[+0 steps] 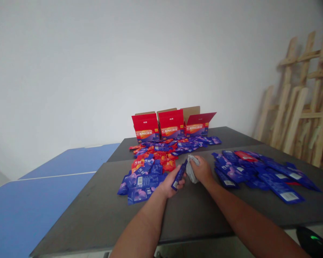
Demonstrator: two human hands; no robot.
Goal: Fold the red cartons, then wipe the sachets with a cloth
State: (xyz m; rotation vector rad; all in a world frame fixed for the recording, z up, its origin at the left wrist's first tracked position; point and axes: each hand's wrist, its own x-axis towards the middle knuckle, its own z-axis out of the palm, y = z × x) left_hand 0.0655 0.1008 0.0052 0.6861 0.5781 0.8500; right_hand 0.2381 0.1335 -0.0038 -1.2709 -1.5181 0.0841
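Observation:
My left hand (170, 185) is closed round a dark blue pouch (179, 176), which is tilted with its narrow end up and to the right. Close beside it, my right hand (201, 170) grips a crumpled light grey cloth (191, 170). The cloth is near the pouch's upper end; whether they touch I cannot tell. Left of my hands lie several blue pouches (142, 181). A larger pile of blue pouches (255, 170), with some red among them, spreads out to the right of my right forearm.
Three red boxes with raised flaps, a left one (146, 129), a middle one (171, 125) and a right one (197, 125), stand at the back. Mixed red and blue pouches (167, 156) lie before them. A blue table (61, 186) adjoins at left; wooden frames (304, 107) lean at right.

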